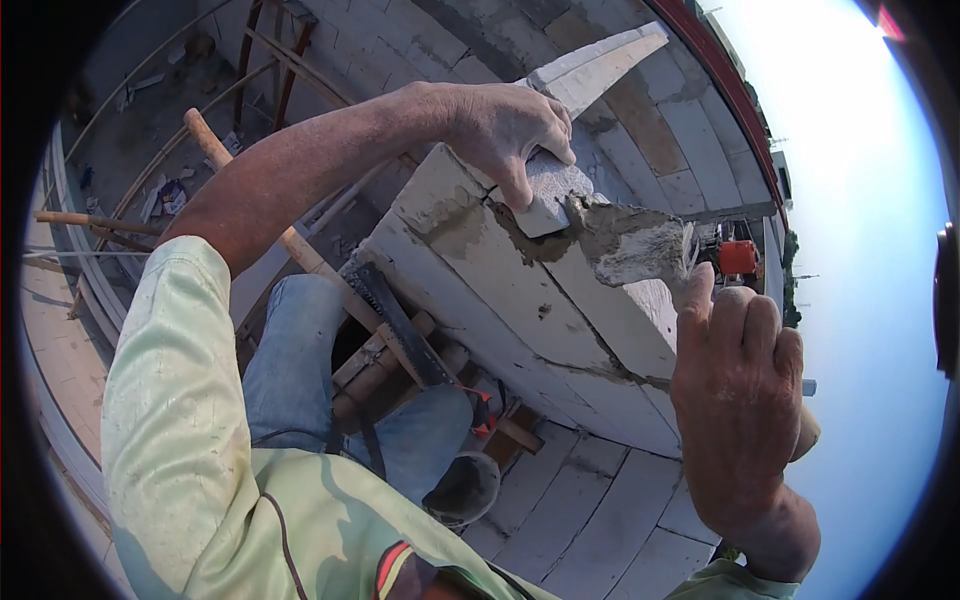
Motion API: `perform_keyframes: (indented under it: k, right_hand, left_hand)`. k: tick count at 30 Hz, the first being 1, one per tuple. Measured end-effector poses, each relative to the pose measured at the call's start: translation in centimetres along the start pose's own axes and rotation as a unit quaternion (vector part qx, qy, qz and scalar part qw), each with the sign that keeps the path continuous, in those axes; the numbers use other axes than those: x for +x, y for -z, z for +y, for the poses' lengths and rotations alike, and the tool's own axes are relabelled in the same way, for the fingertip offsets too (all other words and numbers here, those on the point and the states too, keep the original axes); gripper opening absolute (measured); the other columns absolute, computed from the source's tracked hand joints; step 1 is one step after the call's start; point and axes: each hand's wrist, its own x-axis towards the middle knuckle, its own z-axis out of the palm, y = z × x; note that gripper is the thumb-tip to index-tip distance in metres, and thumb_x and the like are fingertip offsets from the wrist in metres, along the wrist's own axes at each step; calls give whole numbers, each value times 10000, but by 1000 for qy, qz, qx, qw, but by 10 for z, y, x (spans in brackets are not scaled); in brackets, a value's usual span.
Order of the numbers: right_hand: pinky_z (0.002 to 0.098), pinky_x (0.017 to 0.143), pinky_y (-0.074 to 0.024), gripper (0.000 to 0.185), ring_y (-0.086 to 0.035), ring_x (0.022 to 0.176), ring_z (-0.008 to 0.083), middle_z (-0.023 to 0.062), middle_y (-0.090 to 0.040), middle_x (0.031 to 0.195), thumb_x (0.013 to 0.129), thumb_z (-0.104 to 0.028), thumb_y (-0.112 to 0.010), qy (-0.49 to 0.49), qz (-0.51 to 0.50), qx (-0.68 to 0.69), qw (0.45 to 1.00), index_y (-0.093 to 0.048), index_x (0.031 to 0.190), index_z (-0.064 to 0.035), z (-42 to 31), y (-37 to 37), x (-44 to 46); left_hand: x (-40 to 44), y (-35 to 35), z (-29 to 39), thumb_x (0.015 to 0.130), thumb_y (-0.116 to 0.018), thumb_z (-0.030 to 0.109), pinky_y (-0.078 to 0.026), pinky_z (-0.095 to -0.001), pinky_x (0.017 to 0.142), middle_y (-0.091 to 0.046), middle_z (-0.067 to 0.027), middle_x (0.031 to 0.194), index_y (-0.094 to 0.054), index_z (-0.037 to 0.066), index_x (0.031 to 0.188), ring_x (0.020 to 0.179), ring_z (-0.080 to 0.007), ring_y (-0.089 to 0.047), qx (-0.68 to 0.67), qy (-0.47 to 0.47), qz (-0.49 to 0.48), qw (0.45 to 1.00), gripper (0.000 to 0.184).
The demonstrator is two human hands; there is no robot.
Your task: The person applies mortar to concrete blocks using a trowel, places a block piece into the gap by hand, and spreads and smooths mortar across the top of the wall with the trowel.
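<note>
My left hand (515, 135) is closed over a small pale block piece (556, 190) at the top of the block wall (480, 250), thumb on the near side and fingers over the far side. My right hand (735, 370) grips a trowel (650, 250), its handle mostly hidden in the fist. Grey mortar coats the blade, which lies over the wall top just right of the block piece. Wet mortar (455, 225) smears the wall's edge and joints around the piece. Beyond my left hand, a long wedge-shaped block offcut (600, 65) sticks out.
A dark handsaw (405, 335) leans below the wall near my knees. A bucket (465, 490) stands below on the right of my legs. Wooden poles (320, 260) cross on the left. Behind the trowel is a red object (739, 257). Open sky lies to the right.
</note>
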Motion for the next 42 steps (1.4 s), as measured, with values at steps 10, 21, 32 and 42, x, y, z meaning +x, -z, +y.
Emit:
perform_keyframes:
  k: [10,21,32,42]
  right_hand:
    - [312,644,-428,427,-529,827,174,47,-485,898,851,-112,-684,-58,13,26,998,-592,1267,-84,18,-13,-23]
    - [310,625,-416,414,-516,802,172,57,-473,878,890,-125,-650,-62,47,28,997,-575,1296,-87,-11,-33,-27]
    - [328,699,-443,358,-529,831,166,47,-506,888,867,-146,-670,-25,17,26,999,-629,1216,-82,2,-11,-1]
    - [324,726,-447,393,-531,858,170,36,-505,890,824,-132,-717,-11,13,43,999,-632,1205,-83,15,-9,-3]
  left_hand:
    - [0,1,0,557,-803,181,-476,-378,1071,-637,-217,1231,-650,-77,1198,1274,-298,-535,-6,-6,4,1000,708]
    - [1,-3,-4,565,-813,197,-464,-376,1082,-628,-216,1254,-650,-76,1199,1272,-296,-537,12,-16,19,1000,709]
    - [0,-3,-3,564,-803,200,-450,-379,1092,-623,-222,1264,-652,-72,1199,1281,-303,-530,7,-4,10,1000,707]
    - [1,-4,-4,567,-806,204,-445,-378,1101,-632,-213,1250,-650,-67,1204,1286,-298,-525,2,-4,11,1000,710]
